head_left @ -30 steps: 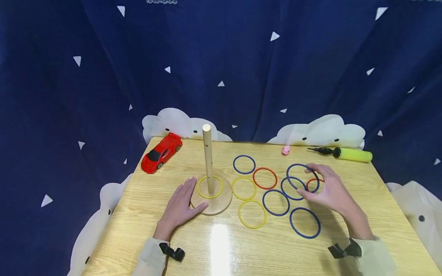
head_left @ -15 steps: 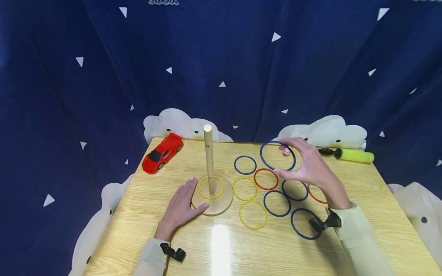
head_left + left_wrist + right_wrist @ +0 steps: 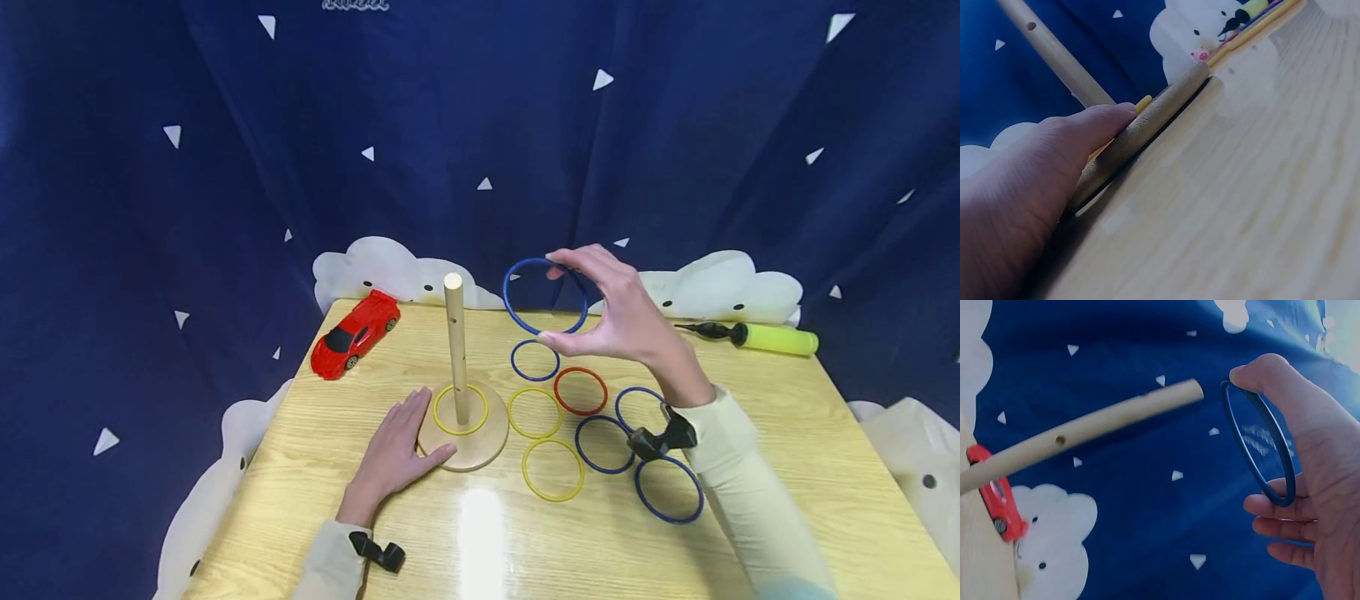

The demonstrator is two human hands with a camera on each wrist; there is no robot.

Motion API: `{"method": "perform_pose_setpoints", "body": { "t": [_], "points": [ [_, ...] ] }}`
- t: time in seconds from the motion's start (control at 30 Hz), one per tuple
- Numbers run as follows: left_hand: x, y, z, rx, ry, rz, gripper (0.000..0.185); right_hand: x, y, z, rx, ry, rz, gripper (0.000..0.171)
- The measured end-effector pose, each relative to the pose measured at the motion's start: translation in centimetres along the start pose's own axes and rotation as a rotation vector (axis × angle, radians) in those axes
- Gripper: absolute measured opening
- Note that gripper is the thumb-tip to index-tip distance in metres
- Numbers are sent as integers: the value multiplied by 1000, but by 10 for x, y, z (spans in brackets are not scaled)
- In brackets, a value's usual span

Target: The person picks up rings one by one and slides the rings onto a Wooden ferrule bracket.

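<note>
My right hand (image 3: 618, 312) holds a blue ring (image 3: 507, 300) by its right side between thumb and fingers. The ring hangs in the air, right of the wooden peg (image 3: 456, 358) and near its top height. In the right wrist view the peg's tip (image 3: 1194, 390) stands just short of the ring, apart from it. My left hand (image 3: 390, 454) rests at the left edge of the round wooden base (image 3: 483, 446), its thumb (image 3: 1104, 122) lying over the rim. One yellow ring (image 3: 486, 408) lies on the base around the peg.
Right of the base lie loose rings: blue (image 3: 558, 362), red (image 3: 604, 392), yellow (image 3: 581, 479) and more blue ones. A red toy car (image 3: 356, 333) stands back left. At the back right is a yellow-green pump (image 3: 776, 337). A pink pig (image 3: 1200, 55) shows in the left wrist view.
My right hand has carried the blue ring up and leftward from over the other rings toward the peg. The left hand stays on the base.
</note>
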State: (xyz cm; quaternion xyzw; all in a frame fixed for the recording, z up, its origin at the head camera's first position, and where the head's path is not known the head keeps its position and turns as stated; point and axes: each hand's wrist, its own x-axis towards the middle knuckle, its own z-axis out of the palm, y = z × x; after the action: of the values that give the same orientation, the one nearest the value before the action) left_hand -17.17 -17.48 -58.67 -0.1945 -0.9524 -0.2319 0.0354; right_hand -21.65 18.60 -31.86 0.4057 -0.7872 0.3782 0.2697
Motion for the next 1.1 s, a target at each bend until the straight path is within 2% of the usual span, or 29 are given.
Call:
{"method": "perform_pose_setpoints", "body": {
  "t": [0.17,0.4,0.7,0.93,1.1],
  "points": [
    [0,1,-1,0,9,11,109,25,-10,12,37,-1,-70,83],
    [1,0,-3,-1,31,23,108,43,-13,27,-5,-21,-105,85],
    [0,0,-3,-6,9,12,108,43,-8,45,-47,-88,-69,85],
    [0,0,-2,-6,37,22,108,49,-14,51,-97,-114,-110,87],
    [-1,2,-1,-17,34,21,108,47,-14,56,-132,-144,-100,85]
  ]
}}
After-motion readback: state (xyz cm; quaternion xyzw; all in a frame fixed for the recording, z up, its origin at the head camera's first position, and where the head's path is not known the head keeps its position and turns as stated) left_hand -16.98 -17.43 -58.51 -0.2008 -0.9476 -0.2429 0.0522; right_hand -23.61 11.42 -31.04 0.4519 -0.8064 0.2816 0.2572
